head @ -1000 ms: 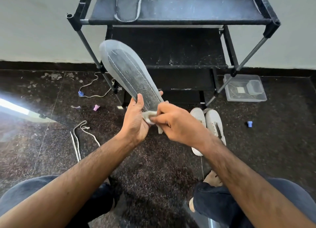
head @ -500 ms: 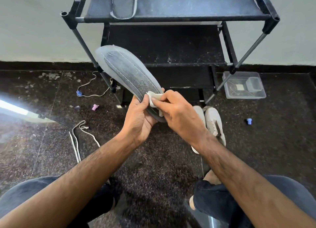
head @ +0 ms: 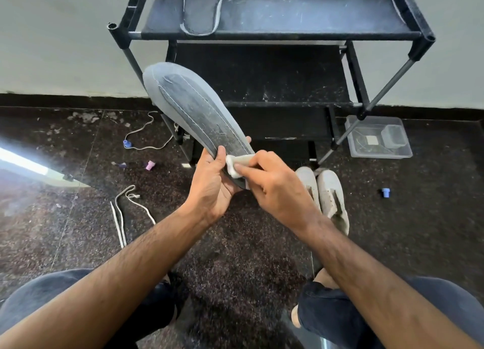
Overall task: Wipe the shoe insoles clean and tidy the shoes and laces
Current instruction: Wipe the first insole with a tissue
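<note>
1. A dark speckled stone floor fills most of the view, meeting a pale wall at a black skirting strip on the far side.
2. A black shoe rack stands against the wall at the far centre, its shelves dusty.
3. A grey insole is held up in front of the rack, its toe end tilted up and to the far left, its heel end down at the hands.
4. A second insole lies on the rack's top shelf, at the left part.
5. A pair of white shoes sits side by side on the floor, just right of the hands and partly behind the right wrist.
6. A clear plastic box rests on the floor at the rack's right foot.
7. The left hand grips the insole's heel end, thumb on top, fingers curled beneath.
8. The right hand pinches a small white cloth and presses it on the insole near the heel.
9. White shoelaces lie loose on the floor at the left; another lace lies further off.
10. Small blue cap at the right, pink one at the left.
</note>
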Tool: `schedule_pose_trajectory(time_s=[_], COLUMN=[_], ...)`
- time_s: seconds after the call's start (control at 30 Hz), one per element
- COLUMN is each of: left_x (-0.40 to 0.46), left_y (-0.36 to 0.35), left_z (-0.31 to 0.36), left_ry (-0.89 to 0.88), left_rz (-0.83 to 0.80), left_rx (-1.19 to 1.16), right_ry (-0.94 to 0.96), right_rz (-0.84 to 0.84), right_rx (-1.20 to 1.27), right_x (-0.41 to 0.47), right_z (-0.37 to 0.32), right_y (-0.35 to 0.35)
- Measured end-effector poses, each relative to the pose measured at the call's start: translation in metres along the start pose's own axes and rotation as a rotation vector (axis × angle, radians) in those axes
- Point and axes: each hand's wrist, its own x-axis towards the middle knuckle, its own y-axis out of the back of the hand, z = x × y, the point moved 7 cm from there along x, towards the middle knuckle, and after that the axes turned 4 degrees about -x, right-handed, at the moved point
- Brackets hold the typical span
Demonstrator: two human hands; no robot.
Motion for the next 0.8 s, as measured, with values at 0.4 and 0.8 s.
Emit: schedule_pose_trajectory(time_s=[0.4,0.8], left_x=[0.004,0.010], left_y=[0.005,0.013], left_z=[0.011,0.018], left_ry=[-0.060,-0.123], left_rz=[0.009,0.057], left_rx=[-0.010,-0.030], right_ry=[-0.135,-0.095], right_rz=[0.170,-0.051], right_rx=[0.048,0.472], right_x=[0.002,0.001], right_z=[0.022,0.008], right_y=[0.026,0.008])
